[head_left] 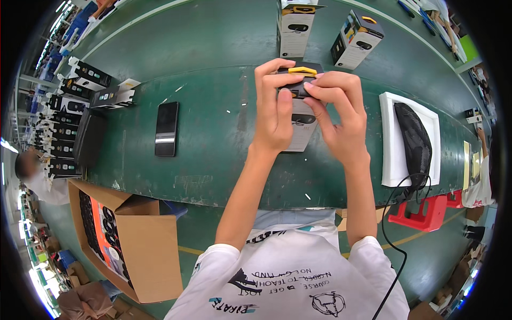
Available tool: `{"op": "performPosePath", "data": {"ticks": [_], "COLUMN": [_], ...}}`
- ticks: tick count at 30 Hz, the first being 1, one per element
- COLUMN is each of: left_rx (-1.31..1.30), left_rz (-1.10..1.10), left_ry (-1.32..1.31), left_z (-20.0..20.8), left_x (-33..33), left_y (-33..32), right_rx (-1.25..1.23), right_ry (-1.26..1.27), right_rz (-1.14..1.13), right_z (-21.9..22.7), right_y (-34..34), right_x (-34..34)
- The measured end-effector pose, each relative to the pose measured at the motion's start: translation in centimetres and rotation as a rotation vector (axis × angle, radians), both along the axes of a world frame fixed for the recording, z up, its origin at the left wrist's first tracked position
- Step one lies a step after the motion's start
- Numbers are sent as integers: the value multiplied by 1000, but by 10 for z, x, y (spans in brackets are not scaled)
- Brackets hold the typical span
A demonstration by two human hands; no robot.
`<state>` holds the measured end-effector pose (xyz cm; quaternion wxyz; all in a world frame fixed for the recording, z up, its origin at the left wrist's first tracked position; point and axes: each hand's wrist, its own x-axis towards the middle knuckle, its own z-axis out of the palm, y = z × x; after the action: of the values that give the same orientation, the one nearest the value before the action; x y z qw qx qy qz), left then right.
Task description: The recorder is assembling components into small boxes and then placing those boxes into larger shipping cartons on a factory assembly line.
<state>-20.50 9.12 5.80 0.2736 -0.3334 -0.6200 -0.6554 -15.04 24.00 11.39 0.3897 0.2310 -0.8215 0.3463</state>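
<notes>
A tall white carton (302, 140) with a black top stands upright on the green table in front of me. A yellow strip (303, 70) shows on its top. My left hand (274, 120) grips the carton from the left, its fingers bent over the top edge. From the right, my right hand (342, 114) pinches at the black top near the front edge, fingertips close to the left thumb. Both hands partly hide the carton's upper part. Just beyond stand two similar cartons, one straight ahead (295, 36) and one to the right (354, 45).
A black phone (166, 129) lies left. Several black-and-white cartons (65, 133) line the far left. An open cardboard box (152, 256) of packed items stands below the table edge. Right, a white tray (390, 165) holds a black corded object (413, 138); a red stool (424, 213) is beyond.
</notes>
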Motion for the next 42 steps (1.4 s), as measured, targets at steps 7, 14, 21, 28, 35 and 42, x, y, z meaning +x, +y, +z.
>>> {"op": "performPosePath", "data": {"ticks": [7,14,21,28,35,42], "left_rx": [12,-7,27,87,143,157], "left_rz": [29,45,-45,-3,-46,-15], "left_ry": [-49,-86,-26,23,32,-24], "left_z": [6,6,0,-8,-11,-5], "left_x": [-2,-3,-7,1,7,7], "left_y": [3,6,4,6,4,8], "right_rx": [181,255,51,65,-283,-575], "right_ry": [102,49,-285,-262,-142,-214], "right_rz": [0,-111,-237,24,175,259], "right_z": [5,18,42,30,-15,-29], "right_y": [5,-9,-30,0,9,1], "right_x": [-14,-4,13,13,-4,-9]}}
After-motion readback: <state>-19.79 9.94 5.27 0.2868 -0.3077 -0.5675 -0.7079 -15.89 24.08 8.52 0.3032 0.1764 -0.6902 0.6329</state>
